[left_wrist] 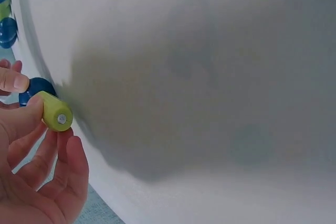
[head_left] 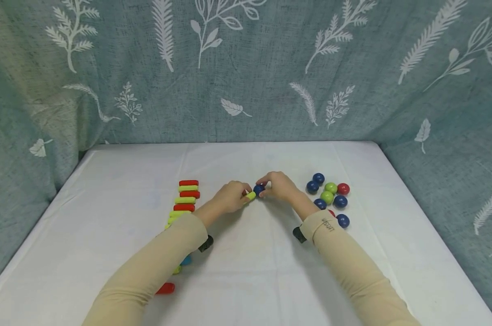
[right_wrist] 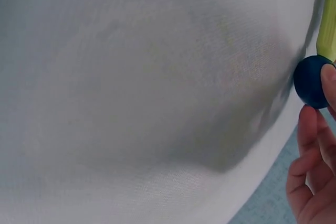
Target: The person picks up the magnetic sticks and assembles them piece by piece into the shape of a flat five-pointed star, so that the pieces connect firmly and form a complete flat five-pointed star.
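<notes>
Near the middle of the table, my left hand (head_left: 231,197) pinches a short yellow-green rod (head_left: 250,196) between thumb and fingers. In the left wrist view a small metallic disc shows on the near end of the rod (left_wrist: 59,114). My right hand (head_left: 280,186) holds a dark blue ball (head_left: 259,190) by thumb and fingertips. Rod and ball (right_wrist: 313,82) touch end to end in the right wrist view. Part of the ball is hidden behind the fingers.
Left of the hands runs a column of red and yellow-green rods (head_left: 190,194), partly hidden by the left sleeve, with a blue piece (head_left: 186,260) lower down. Several blue, green and red balls (head_left: 327,197) lie by the right forearm. A patterned curtain (head_left: 246,81) hangs behind the white table (head_left: 246,280).
</notes>
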### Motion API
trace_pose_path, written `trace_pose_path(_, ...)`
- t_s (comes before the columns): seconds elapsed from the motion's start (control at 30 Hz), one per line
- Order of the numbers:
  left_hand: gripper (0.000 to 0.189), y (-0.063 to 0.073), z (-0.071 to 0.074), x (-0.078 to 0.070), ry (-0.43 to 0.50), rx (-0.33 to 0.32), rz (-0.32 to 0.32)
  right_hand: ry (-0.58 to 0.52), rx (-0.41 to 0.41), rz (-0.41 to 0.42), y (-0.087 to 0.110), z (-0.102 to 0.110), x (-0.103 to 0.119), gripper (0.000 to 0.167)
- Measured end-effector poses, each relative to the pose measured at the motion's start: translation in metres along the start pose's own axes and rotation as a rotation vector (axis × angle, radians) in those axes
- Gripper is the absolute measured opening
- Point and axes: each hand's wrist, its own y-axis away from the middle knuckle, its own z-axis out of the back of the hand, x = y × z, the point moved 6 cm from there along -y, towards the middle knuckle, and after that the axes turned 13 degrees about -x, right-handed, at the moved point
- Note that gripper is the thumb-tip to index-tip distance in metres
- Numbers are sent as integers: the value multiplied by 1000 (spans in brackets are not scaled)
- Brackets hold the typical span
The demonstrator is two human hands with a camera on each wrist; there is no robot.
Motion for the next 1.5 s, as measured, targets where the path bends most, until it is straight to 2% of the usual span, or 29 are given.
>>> trace_pose_path(0.13,25,1,0,-1,13,-19,7,-38,14,-29,2,0,-1,37)
trace_pose_path(0.33,24,4,-2,-2,66,-43,52,-151,33,-90,4,-1,-5,35)
trace_pose_path(0.57,28,9,-8,-8,205,-67,168,-173,-26,-113,2,-3,-8,28)
trace_pose_path(0.73,28,8,-10,-11,186,-77,174,-163,-37,-139,1,-1,-8,30)
trace_pose_path(0.93,27,7,-5,-6,150,-91,171,-162,-51,-188,-2,-1,-12,28)
trace_pose_path(1.03,27,8,5,5,112,-95,192,-164,-56,-199,-2,0,-13,25)
trace_pose_path(1.13,28,11,22,22,64,-107,220,-181,-45,-211,-2,0,-13,25)
trace_pose_path(1.33,28,16,63,71,-62,-194,179,-201,-31,-236,-1,0,-15,27)
trace_pose_path(1.5,29,24,80,106,-116,-167,217,-217,-36,-268,0,0,-20,28)
